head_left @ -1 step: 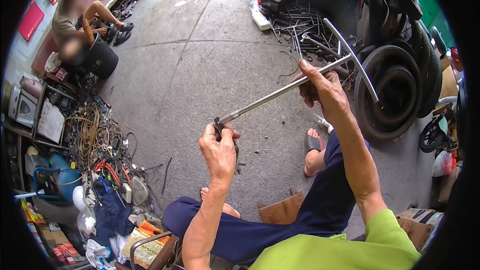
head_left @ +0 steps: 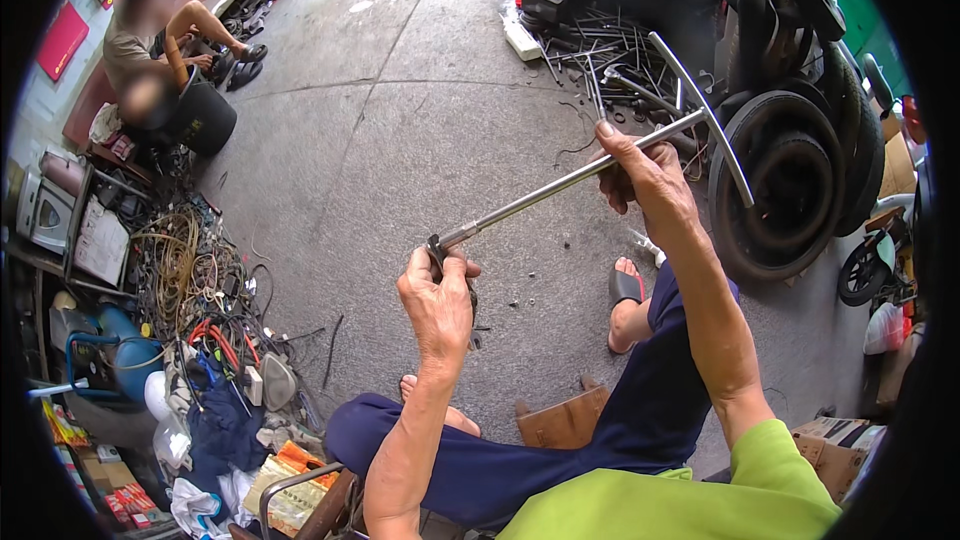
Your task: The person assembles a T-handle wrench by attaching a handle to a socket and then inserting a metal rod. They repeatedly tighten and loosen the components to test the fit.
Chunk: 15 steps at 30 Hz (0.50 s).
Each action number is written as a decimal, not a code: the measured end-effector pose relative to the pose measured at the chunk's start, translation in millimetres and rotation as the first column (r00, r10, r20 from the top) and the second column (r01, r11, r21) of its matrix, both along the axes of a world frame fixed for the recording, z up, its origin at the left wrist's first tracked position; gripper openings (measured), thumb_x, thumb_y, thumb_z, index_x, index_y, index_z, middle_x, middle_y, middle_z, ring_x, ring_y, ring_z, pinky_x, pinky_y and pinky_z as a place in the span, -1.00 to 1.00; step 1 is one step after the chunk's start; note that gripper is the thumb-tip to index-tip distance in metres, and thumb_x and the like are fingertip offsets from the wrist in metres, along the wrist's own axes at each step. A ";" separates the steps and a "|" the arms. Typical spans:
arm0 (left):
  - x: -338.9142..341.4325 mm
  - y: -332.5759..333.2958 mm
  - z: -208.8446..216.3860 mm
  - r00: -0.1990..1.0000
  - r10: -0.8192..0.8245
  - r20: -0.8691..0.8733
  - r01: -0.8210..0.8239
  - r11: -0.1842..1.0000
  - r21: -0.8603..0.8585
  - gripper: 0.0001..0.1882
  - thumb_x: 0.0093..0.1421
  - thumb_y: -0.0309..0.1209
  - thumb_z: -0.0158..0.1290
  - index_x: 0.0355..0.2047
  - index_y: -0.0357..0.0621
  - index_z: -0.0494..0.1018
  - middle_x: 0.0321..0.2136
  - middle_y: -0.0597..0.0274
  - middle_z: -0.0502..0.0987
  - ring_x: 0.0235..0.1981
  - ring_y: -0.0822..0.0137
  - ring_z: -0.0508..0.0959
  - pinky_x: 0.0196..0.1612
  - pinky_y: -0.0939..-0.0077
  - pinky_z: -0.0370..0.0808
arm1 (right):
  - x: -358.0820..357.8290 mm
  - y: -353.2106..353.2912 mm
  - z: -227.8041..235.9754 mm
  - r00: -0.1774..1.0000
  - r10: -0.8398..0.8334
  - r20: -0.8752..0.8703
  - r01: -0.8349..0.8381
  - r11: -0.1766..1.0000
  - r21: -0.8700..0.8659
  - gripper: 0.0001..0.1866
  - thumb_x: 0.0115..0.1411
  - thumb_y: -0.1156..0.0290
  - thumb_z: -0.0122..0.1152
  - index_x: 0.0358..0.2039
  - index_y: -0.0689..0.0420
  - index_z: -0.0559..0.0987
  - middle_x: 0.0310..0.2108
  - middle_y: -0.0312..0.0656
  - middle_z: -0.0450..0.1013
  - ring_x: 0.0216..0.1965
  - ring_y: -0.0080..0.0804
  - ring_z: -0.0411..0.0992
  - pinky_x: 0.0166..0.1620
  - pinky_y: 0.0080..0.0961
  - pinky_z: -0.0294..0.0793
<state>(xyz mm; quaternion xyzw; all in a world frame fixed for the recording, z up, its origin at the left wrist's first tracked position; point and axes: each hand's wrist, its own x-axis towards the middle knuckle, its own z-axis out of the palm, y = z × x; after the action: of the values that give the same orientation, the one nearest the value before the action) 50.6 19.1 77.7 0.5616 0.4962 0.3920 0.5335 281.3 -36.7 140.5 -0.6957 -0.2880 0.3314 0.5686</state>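
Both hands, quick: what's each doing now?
Left hand: closed on the dark fitting at the lower end of the silver T-bar.
Right hand: closed around the silver T-bar near its crosspiece.

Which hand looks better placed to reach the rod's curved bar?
Probably the right hand: it grips the rod near the curved bar; the left hand is at the opposite end.

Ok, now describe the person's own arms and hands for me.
The left hand and right hand are bare: no gloves, watch or bracelet shows. On the right, a short lime-green sleeve ends near the elbow; the left sleeve is out of view.
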 end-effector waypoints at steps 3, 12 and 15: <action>1.2 0.1 3.2 1.000 0.007 -0.007 -0.008 1.000 -0.007 -0.90 0.19 -0.52 -0.04 -0.43 -0.27 0.45 -0.58 0.21 0.55 -0.57 0.55 0.46 -0.46 0.63 0.36 | 4.3 1.2 -3.4 0.999 0.040 0.027 -0.040 0.999 -0.011 -0.59 0.17 0.06 0.25 -0.60 0.14 0.56 -0.77 -0.32 0.37 -0.78 -0.69 0.30 -0.72 -0.77 0.23; 2.2 -2.8 2.7 1.000 -0.004 -0.001 0.004 1.000 0.009 -0.85 0.21 -0.47 -0.05 -0.47 -0.27 0.42 -0.61 0.23 0.55 -0.68 0.64 0.32 -0.63 0.60 0.22 | 10.2 -1.1 -7.2 0.993 0.111 -0.049 -0.110 0.994 0.024 -0.65 0.14 0.12 0.33 -0.56 0.15 0.55 -0.71 -0.36 0.36 -0.73 -0.72 0.26 -0.68 -0.76 0.19; 2.1 -3.1 0.4 1.000 0.005 0.022 -0.005 1.000 -0.002 -0.83 0.22 -0.45 -0.02 -0.49 -0.27 0.42 -0.62 0.24 0.55 -0.69 0.63 0.31 -0.64 0.62 0.20 | 12.9 -3.0 -6.1 0.981 0.178 -0.071 -0.178 0.984 0.006 -0.66 0.14 0.13 0.33 -0.53 0.15 0.53 -0.68 -0.37 0.36 -0.69 -0.70 0.28 -0.65 -0.75 0.22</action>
<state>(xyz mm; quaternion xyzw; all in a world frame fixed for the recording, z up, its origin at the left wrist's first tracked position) 52.7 16.0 78.0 0.5555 0.4921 0.3988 0.5387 294.2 -39.7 134.4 -0.6550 -0.3286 0.4055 0.5464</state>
